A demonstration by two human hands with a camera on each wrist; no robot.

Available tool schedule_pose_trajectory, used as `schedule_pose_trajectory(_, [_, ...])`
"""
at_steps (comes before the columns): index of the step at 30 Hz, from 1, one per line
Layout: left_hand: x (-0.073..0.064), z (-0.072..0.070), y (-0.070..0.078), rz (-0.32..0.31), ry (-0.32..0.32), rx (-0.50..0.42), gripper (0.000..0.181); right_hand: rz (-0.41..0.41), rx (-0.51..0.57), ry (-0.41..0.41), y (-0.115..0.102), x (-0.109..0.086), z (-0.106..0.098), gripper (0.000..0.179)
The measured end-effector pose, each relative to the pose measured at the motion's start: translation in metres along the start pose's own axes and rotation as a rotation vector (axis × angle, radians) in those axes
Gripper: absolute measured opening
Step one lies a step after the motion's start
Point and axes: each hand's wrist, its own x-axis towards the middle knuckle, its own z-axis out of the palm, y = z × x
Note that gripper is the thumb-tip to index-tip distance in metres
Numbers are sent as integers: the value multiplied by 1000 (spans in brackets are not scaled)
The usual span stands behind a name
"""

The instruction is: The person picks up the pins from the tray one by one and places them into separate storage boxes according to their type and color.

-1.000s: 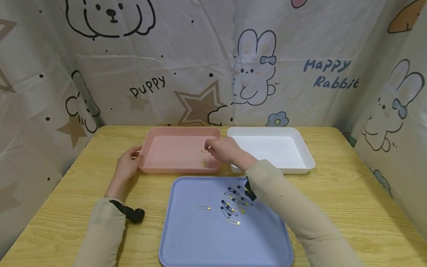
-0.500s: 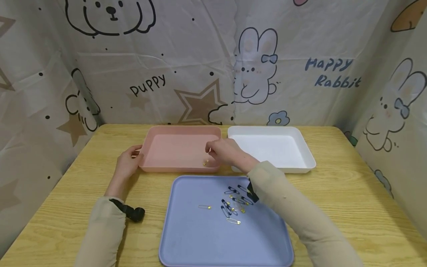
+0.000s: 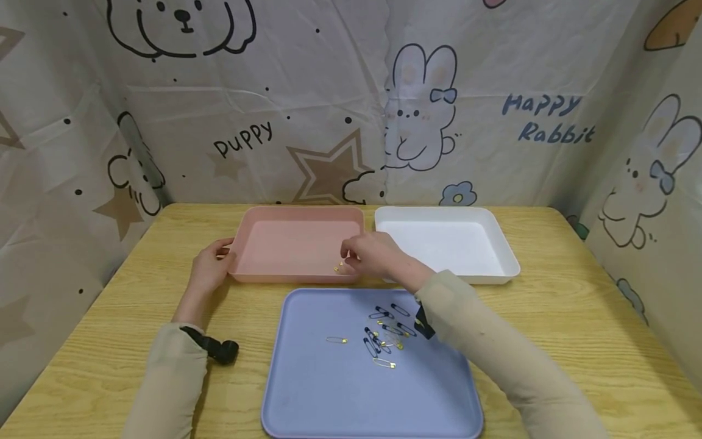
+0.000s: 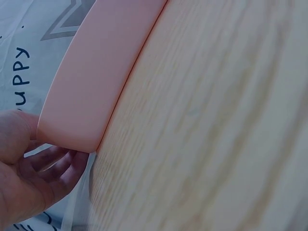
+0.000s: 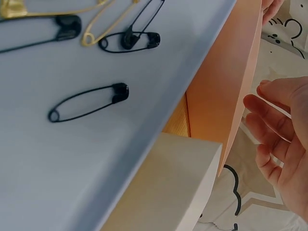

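My left hand (image 3: 208,268) grips the left end of the pink tray (image 3: 290,244). In the left wrist view its thumb lies over the rim and the fingers curl against the outer wall. Over the pink tray's right end hovers my right hand (image 3: 375,253); in the right wrist view its fingers (image 5: 269,115) are loosely bent, with nothing seen between them. Just below it, small gold safety pins (image 3: 337,268) lie in the tray, partly hidden. Black safety pins (image 5: 120,94) and gold safety pins (image 3: 384,364) lie mixed on the blue tray (image 3: 329,396).
A white tray (image 3: 450,244) stands to the right of the pink one, under my right wrist. The blue tray is in front of both on the wooden table (image 3: 565,317). A printed cloth (image 3: 323,91) hangs behind and at the sides.
A gold pin seen below my right fingertips a second ago now lies with the other gold near the tray's front corner. That hand has shifted slightly right and nearer. The left hand stays put.
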Motion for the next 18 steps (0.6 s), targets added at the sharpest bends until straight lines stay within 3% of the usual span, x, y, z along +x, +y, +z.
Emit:
schedule_pose_trajectory(9, [0,1,1,-1,3,1,44,-45,11,56,-2,-13,-1,12])
schedule_pose_trajectory(18, [-1,0,1,5,3,6,44,-141,12,117,-3,-25,2,8])
